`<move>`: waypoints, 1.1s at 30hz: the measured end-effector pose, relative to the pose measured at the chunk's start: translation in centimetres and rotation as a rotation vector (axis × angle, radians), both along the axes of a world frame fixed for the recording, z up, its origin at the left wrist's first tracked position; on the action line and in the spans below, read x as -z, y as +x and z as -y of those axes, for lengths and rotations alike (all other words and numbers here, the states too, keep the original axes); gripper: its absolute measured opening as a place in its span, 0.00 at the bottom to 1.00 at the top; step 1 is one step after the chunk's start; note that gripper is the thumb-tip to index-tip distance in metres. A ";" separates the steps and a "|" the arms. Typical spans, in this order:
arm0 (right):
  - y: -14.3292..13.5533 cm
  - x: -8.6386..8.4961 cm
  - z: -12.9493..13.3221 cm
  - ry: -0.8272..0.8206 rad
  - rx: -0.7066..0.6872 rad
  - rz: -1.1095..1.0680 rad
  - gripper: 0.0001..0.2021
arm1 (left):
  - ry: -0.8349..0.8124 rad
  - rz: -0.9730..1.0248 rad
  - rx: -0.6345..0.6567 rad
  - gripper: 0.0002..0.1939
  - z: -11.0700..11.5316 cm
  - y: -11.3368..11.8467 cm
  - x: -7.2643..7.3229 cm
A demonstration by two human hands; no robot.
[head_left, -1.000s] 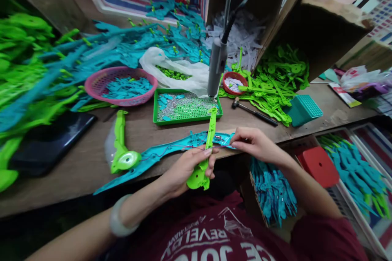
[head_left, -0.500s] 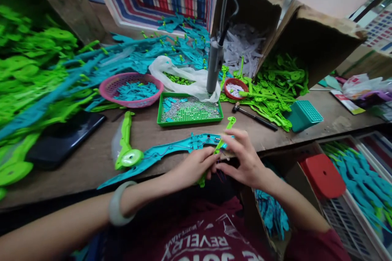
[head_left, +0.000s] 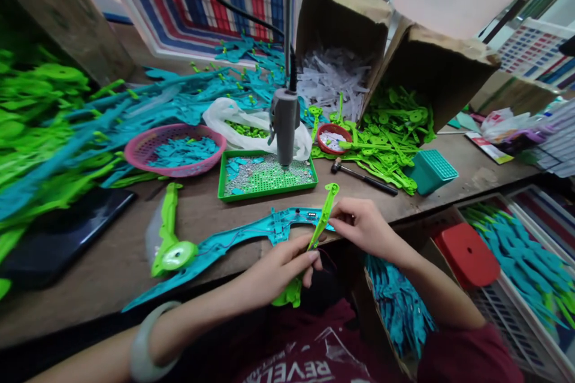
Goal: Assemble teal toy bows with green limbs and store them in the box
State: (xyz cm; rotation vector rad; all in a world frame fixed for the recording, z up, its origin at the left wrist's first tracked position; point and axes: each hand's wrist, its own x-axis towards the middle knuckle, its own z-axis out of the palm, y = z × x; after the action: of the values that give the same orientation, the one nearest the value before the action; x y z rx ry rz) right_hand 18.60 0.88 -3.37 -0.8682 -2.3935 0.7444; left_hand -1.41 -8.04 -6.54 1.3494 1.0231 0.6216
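Note:
My left hand [head_left: 291,263] is closed around a long, narrow bright green plastic part [head_left: 324,215], which sticks up from the fingers. Wider green plastic shows below that hand. My right hand [head_left: 362,224] is pinched beside the green part's edge; what lies between its fingertips is hidden. Behind both hands, a curved blue plastic piece [head_left: 238,234] lies along the table edge, with thin wires and a small component near its right end. At its left stands a green part with a round disc [head_left: 177,255] and a translucent blade.
A grey electric screwdriver [head_left: 286,125] hangs over a green tray [head_left: 223,191] of screws. Around it are a pink basket [head_left: 130,152], a small red basket [head_left: 320,142], a hammer [head_left: 366,176] and a teal block [head_left: 433,170]. A dark phone-like slab [head_left: 67,236] lies left.
The view has shifted, so the table sits lower and further left. My right hand's spread fingers have come together in a pinch. The green part now stands more exposed above my left hand.

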 end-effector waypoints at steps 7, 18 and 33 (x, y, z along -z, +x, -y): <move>-1.3 1.7 2.0 0.194 0.196 -0.067 0.09 | 0.001 0.006 -0.060 0.23 -0.3 0.4 0.4; -0.2 3.7 1.3 -0.321 0.304 -0.363 0.03 | -0.061 0.070 -0.078 0.22 -1.2 1.4 1.7; 0.2 4.6 2.3 0.271 0.244 -0.189 0.08 | -0.027 -0.077 -0.018 0.17 -2.3 1.9 1.0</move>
State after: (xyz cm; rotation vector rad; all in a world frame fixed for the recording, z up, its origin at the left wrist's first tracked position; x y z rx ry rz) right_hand 18.79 -1.42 -7.94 -0.9096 -2.1113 0.3784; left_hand 0.54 -5.75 -7.55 1.3499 1.1035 0.5708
